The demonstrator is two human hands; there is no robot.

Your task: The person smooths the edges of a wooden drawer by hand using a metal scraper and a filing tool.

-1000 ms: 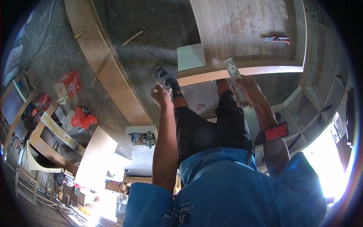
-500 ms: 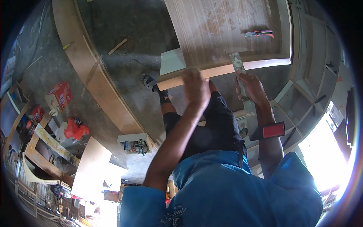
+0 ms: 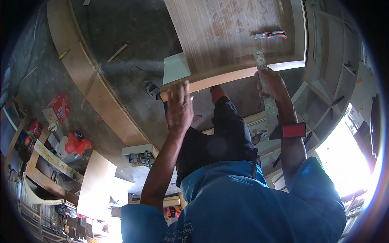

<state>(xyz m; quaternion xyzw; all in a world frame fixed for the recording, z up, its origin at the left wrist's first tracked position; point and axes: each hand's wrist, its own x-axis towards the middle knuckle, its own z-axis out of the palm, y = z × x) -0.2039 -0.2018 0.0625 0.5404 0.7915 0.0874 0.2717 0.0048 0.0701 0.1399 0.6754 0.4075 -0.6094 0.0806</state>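
My left hand (image 3: 179, 107) lies with its fingers stretched out over the near-left end of a wooden panel's edge (image 3: 227, 77). It appears to touch that edge and holds nothing. My right hand (image 3: 273, 85) is closed around a long, narrow, paint-stained bar (image 3: 270, 111), which points away from me toward the panel's raised rim. Over my right forearm sits a red block with a black frame (image 3: 293, 130); whether it joins the bar I cannot tell. On the brown wood-grain face of the panel (image 3: 219, 36) rests a red and grey utility knife (image 3: 270, 35).
A pale board piece (image 3: 176, 69) shows at the panel's left side. Farther left runs a long wooden board (image 3: 95, 95), with a small open box of hardware (image 3: 138, 155) near its end. Shelving frames (image 3: 324, 95) stand on the right. A red carton (image 3: 57, 108) is at left.
My left hand has moved left along the panel's edge to its near-left end. My right hand keeps its hold on the bar, and the whole view has shifted slightly.
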